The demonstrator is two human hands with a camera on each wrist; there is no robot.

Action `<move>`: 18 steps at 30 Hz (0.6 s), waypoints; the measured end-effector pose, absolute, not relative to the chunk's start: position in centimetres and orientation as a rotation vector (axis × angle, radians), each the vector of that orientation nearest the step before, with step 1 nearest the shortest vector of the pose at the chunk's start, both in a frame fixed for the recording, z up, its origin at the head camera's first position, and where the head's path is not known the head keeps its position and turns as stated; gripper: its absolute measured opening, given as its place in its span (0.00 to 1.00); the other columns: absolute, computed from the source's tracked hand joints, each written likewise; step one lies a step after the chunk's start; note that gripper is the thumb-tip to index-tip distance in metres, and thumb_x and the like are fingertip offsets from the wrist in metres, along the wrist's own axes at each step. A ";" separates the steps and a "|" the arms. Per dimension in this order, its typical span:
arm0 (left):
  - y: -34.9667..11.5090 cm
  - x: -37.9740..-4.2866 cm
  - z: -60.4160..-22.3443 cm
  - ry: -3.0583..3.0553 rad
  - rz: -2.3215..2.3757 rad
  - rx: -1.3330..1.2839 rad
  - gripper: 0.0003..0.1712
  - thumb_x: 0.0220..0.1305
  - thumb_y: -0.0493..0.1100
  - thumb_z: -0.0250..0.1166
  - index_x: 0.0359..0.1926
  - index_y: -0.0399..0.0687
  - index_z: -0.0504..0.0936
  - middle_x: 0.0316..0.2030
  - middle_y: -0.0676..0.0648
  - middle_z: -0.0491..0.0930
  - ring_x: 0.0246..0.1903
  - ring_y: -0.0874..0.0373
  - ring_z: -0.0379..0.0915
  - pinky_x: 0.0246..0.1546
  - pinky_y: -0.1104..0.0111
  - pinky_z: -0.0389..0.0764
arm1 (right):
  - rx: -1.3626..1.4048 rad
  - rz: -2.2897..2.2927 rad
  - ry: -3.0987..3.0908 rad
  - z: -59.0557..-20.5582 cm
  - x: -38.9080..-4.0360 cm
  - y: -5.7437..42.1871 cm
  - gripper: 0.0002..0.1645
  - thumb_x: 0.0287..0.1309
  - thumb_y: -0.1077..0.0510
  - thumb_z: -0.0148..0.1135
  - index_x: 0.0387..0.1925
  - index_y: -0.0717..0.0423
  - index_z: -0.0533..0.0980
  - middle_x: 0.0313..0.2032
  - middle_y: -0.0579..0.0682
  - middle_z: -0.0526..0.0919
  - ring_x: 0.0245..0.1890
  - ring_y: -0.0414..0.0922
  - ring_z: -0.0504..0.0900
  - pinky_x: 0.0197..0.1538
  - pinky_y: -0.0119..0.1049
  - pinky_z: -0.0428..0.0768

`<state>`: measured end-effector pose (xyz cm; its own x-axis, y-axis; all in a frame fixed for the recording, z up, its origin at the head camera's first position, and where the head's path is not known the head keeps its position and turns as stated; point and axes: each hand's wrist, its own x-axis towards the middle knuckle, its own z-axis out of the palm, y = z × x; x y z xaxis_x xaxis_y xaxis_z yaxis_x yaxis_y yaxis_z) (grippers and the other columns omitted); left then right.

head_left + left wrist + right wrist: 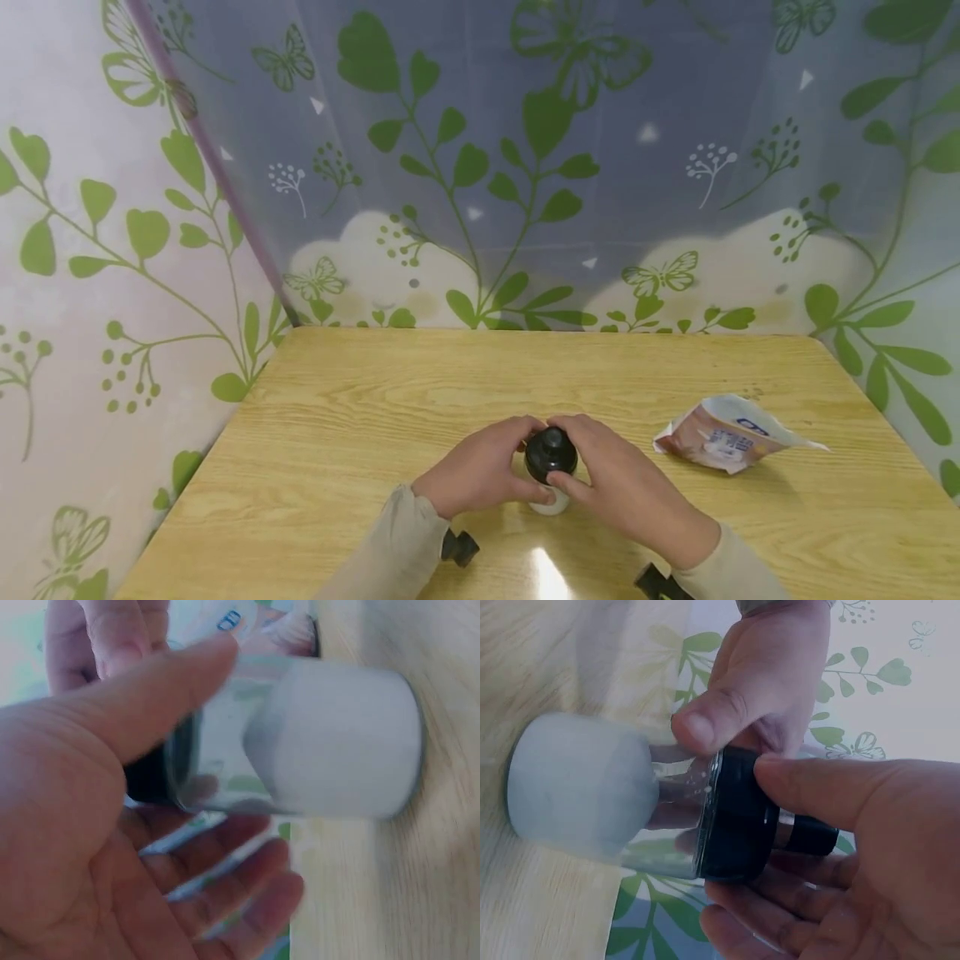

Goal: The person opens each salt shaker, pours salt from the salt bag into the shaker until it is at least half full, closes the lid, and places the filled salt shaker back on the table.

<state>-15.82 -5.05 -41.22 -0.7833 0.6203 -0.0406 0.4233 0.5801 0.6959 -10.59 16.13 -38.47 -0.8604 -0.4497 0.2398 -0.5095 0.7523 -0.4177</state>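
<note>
A clear glass jar [551, 503] stands upright on the table, partly filled with a white granular substance [345, 742] whose surface is sloped. On top sits a black lid [739, 817] with a narrower knob. My left hand [483, 468] holds the glass just under the lid, thumb laid across the near side. My right hand [626, 479] grips the lid, with the thumb on one side and curled fingers on the other. Some white grains cling inside the glass near the rim. Whether the lid is fully seated cannot be seen.
A printed plastic packet [723, 442], brown and white, stands slumped to the right of the jar. The wood-grain table [360, 392] meets a leaf-and-butterfly patterned curtain [480, 167] at the back. Black wrist-camera mounts [460, 548] show at both wrists.
</note>
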 end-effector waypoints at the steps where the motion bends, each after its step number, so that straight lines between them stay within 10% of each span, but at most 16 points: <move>1: -5.1 -15.8 -41.3 2.528 1.012 0.853 0.40 0.54 0.61 0.80 0.65 0.58 0.76 0.58 0.60 0.79 0.57 0.61 0.76 0.60 0.59 0.77 | 0.784 0.726 -2.825 -38.5 -10.6 16.2 0.35 0.62 0.52 0.74 0.66 0.57 0.72 0.60 0.51 0.80 0.60 0.49 0.80 0.59 0.49 0.80; 18: -5.5 -17.1 -42.1 2.356 1.089 1.004 0.44 0.62 0.50 0.77 0.75 0.62 0.65 0.68 0.62 0.71 0.67 0.66 0.68 0.67 0.58 0.72 | 0.874 0.810 -2.857 -38.7 -10.8 16.3 0.43 0.67 0.58 0.70 0.76 0.63 0.60 0.69 0.60 0.72 0.69 0.55 0.73 0.64 0.51 0.76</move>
<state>-17.07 -5.54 -42.14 -0.6846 0.7285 -0.0239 0.4539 0.4517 0.7680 -10.83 16.34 -38.71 -0.8398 -0.5086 0.1898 -0.5325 0.7039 -0.4700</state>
